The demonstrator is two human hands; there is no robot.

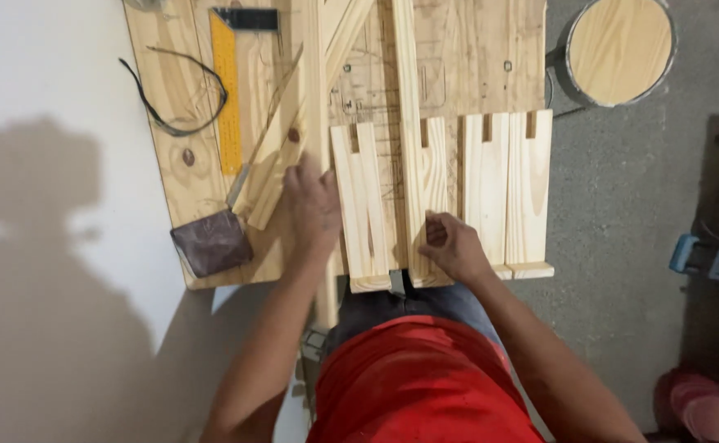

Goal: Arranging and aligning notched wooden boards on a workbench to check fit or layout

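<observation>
Item: row of pale pine notched boards (441, 197), centre frame, on a plywood worktop (171, 180).

Left hand (312, 207): fingers spread flat, pressing a long thin pine strip (317, 107).

Right hand (451, 244): fingers curled, pinching a board's lower end.

Step, as judged: aligning pieces; the next move needs flush edges.

Upper left: yellow square ruler (227, 90).

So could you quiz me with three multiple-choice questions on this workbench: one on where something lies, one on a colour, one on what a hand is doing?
1. Where is the sanding block?
A. near left corner of the board
B. on the round stool
C. under the right hand

2. What colour is the ruler?
A. blue
B. yellow
C. white

3. How is the left hand?
A. raised in the air
B. gripping a hammer
C. resting on a wooden strip

Answers: A, it lies at the board's corner; B, its blade is yellow; C, its palm rests on the strip.
</observation>
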